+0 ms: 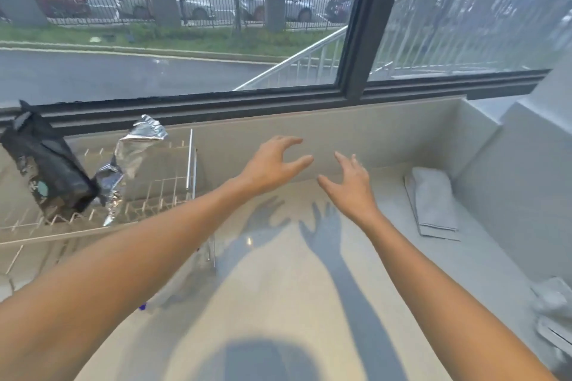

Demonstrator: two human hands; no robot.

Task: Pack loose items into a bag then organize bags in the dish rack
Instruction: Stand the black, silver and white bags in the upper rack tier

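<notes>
A wire dish rack (173, 189) stands on the counter at the left. In it leans a black bag (46, 170), tilted toward the window, and beside it a crumpled silver foil bag (130, 161). My left hand (272, 164) and my right hand (349, 182) hover over the counter to the right of the rack, both empty with fingers spread, a small gap between them. Their shadows fall on the countertop below.
A folded grey cloth (433, 201) lies at the right on the pale counter (278, 288). Crumpled white material (554, 306) sits at the right edge. A low backsplash wall and a large window (353, 25) close off the far side.
</notes>
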